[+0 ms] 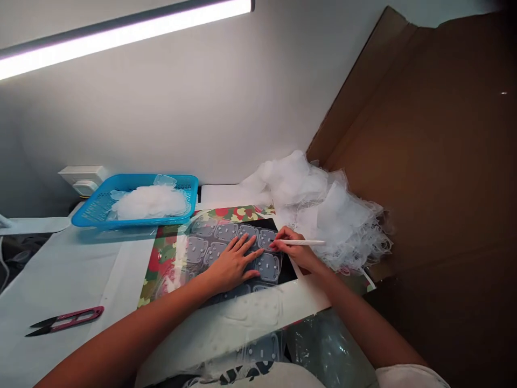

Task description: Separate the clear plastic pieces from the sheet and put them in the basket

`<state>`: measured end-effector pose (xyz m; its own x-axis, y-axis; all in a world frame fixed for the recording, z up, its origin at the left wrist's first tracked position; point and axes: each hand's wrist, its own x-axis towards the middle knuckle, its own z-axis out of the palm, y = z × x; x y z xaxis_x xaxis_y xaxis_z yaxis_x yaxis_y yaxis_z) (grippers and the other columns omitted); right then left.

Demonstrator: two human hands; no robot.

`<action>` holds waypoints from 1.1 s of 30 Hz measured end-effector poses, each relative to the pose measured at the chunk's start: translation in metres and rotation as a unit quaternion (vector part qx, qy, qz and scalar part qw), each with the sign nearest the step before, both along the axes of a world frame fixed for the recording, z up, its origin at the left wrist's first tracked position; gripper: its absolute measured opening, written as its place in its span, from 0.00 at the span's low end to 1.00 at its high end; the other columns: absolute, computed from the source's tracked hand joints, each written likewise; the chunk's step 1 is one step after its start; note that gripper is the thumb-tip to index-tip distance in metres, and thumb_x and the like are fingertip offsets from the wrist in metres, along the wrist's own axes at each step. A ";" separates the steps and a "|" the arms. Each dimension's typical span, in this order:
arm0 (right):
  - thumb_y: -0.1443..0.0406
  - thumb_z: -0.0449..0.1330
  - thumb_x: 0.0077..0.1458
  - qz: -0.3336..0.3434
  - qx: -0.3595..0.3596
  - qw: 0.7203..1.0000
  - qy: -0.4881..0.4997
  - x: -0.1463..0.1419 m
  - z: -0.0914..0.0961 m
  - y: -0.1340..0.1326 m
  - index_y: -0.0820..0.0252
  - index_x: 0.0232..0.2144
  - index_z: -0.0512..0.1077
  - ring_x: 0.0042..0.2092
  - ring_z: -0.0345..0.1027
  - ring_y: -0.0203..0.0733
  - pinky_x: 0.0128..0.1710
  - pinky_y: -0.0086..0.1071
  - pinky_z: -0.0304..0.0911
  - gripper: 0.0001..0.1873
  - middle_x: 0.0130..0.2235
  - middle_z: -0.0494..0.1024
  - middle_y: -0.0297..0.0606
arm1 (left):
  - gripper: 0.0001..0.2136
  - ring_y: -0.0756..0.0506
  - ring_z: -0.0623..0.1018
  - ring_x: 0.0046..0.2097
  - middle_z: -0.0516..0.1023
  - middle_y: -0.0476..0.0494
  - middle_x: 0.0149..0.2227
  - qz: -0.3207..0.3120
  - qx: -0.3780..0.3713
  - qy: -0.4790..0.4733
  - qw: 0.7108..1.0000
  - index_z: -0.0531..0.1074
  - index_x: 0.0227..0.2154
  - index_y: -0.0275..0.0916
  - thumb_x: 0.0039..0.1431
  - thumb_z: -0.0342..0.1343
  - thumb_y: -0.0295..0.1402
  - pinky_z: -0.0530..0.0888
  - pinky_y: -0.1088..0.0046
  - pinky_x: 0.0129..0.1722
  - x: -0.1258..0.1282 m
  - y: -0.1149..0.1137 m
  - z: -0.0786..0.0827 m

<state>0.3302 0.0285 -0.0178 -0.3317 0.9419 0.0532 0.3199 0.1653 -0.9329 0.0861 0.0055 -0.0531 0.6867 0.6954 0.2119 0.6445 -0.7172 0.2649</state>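
Spread flat, my left hand (232,267) presses on a translucent sheet (196,250) marked with rows of rounded, dotted shapes. A black surface shows beneath this sheet. My right hand (298,252) is closed around a slim white pen-like tool (313,242). The tool's dark tip points left, at one of the shapes near the sheet's upper right; whether it touches cannot be made out. Part of the sheet hangs over the near table edge, toward my lap.
A blue plastic basket (133,221) holding translucent white pieces stands at the back left. Maroon-handled thread snips (67,320) lie on the left. White film scraps (343,221) are heaped behind my right hand, beside a large cardboard panel (436,161). Camouflage-patterned material (155,264) lies under the sheet.
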 end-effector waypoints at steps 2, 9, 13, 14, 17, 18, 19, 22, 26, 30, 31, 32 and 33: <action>0.57 0.61 0.55 0.033 0.023 0.998 -0.052 0.001 -0.002 -0.001 0.58 0.30 0.72 0.37 0.74 0.42 0.38 0.34 0.68 0.10 0.35 0.79 0.37 | 0.29 0.31 0.50 0.69 0.52 0.39 0.69 -0.008 0.000 -0.001 1.000 0.59 0.64 0.51 0.62 0.46 0.54 0.53 0.46 0.64 -0.005 -0.002 -0.002; 0.62 0.62 0.54 0.031 0.097 0.991 -0.084 0.000 -0.014 0.000 0.58 0.23 0.70 0.40 0.72 0.44 0.41 0.37 0.66 0.10 0.36 0.78 0.39 | 0.27 0.31 0.46 0.70 0.47 0.44 0.70 -0.010 0.007 0.002 1.000 0.58 0.64 0.53 0.64 0.48 0.50 0.49 0.45 0.65 -0.004 -0.004 -0.004; 0.62 0.62 0.55 0.029 0.098 0.991 -0.091 -0.003 -0.019 0.002 0.58 0.23 0.70 0.39 0.72 0.42 0.40 0.36 0.64 0.10 0.36 0.77 0.37 | 0.26 0.31 0.45 0.70 0.47 0.44 0.70 -0.009 0.001 0.008 1.000 0.59 0.63 0.53 0.64 0.48 0.50 0.49 0.46 0.65 -0.005 -0.003 -0.005; 0.62 0.62 0.55 0.031 0.098 0.990 -0.097 -0.003 -0.018 0.002 0.58 0.23 0.69 0.39 0.71 0.42 0.40 0.35 0.64 0.10 0.36 0.77 0.37 | 0.26 0.31 0.45 0.70 0.47 0.44 0.70 -0.009 -0.001 0.010 1.000 0.59 0.63 0.53 0.64 0.48 0.50 0.49 0.46 0.65 -0.005 -0.003 -0.004; 0.64 0.60 0.55 0.045 0.096 0.988 -0.112 -0.001 -0.015 0.002 0.58 0.23 0.68 0.39 0.71 0.41 0.40 0.34 0.64 0.10 0.37 0.77 0.36 | 0.26 0.31 0.46 0.70 0.47 0.44 0.70 -0.010 -0.004 0.008 1.000 0.59 0.63 0.53 0.64 0.47 0.50 0.49 0.46 0.65 -0.005 -0.004 -0.003; 0.64 0.60 0.56 0.052 0.094 0.987 -0.117 -0.001 -0.014 0.001 0.58 0.23 0.68 0.40 0.71 0.41 0.39 0.34 0.64 0.10 0.37 0.77 0.37 | 0.26 0.31 0.46 0.70 0.46 0.45 0.70 -0.010 -0.002 0.006 1.000 0.59 0.63 0.53 0.64 0.47 0.50 0.49 0.46 0.65 -0.005 -0.004 -0.003; 0.64 0.59 0.57 0.058 0.096 0.986 -0.121 -0.001 -0.014 0.000 0.57 0.24 0.68 0.40 0.71 0.41 0.39 0.34 0.64 0.10 0.38 0.77 0.37 | 0.26 0.31 0.45 0.70 0.46 0.45 0.71 -0.010 -0.001 0.002 1.000 0.59 0.63 0.54 0.64 0.47 0.50 0.49 0.46 0.65 -0.005 -0.004 -0.003; 0.63 0.58 0.58 0.083 0.147 0.975 -0.142 -0.005 -0.017 -0.003 0.56 0.27 0.70 0.43 0.71 0.44 0.43 0.38 0.66 0.08 0.41 0.78 0.40 | 0.25 0.31 0.45 0.70 0.43 0.46 0.71 -0.013 0.002 -0.002 1.000 0.59 0.63 0.54 0.64 0.48 0.49 0.49 0.46 0.65 -0.005 -0.004 -0.003; 0.63 0.54 0.61 0.048 0.228 0.957 -0.172 -0.003 -0.018 0.001 0.55 0.33 0.72 0.44 0.73 0.47 0.48 0.42 0.65 0.08 0.41 0.80 0.42 | 0.25 0.30 0.44 0.70 0.37 0.46 0.71 -0.014 -0.006 -0.005 1.000 0.59 0.63 0.56 0.63 0.49 0.49 0.50 0.44 0.65 -0.005 -0.003 -0.003; 0.59 0.55 0.60 -0.263 0.222 0.929 -0.137 0.027 0.001 0.021 0.56 0.29 0.69 0.39 0.74 0.44 0.39 0.36 0.66 0.10 0.40 0.81 0.40 | 0.25 0.29 0.42 0.70 0.36 0.46 0.71 -0.013 -0.037 -0.013 0.999 0.59 0.63 0.57 0.64 0.48 0.50 0.49 0.43 0.64 -0.006 -0.004 0.000; 0.58 0.57 0.59 -0.328 0.221 0.910 -0.126 0.034 0.007 0.026 0.56 0.27 0.68 0.37 0.73 0.44 0.37 0.35 0.66 0.11 0.38 0.81 0.40 | 0.25 0.28 0.42 0.70 0.37 0.45 0.71 -0.014 -0.053 -0.018 0.998 0.60 0.62 0.57 0.63 0.49 0.51 0.49 0.42 0.64 -0.006 -0.004 0.002; 0.57 0.58 0.57 -0.365 0.218 0.898 -0.114 0.039 0.012 0.028 0.56 0.26 0.68 0.36 0.73 0.44 0.36 0.34 0.65 0.12 0.36 0.81 0.39 | 0.26 0.28 0.42 0.70 0.41 0.43 0.71 -0.012 -0.072 -0.031 0.997 0.62 0.62 0.55 0.62 0.49 0.52 0.49 0.41 0.64 -0.005 -0.002 0.005; 0.57 0.59 0.56 -0.374 0.212 0.897 -0.100 0.041 0.017 0.029 0.56 0.25 0.67 0.36 0.73 0.44 0.36 0.34 0.65 0.13 0.35 0.81 0.39 | 0.26 0.28 0.44 0.69 0.45 0.41 0.70 -0.004 -0.094 -0.053 0.994 0.65 0.60 0.53 0.61 0.49 0.53 0.49 0.41 0.64 -0.003 0.000 0.009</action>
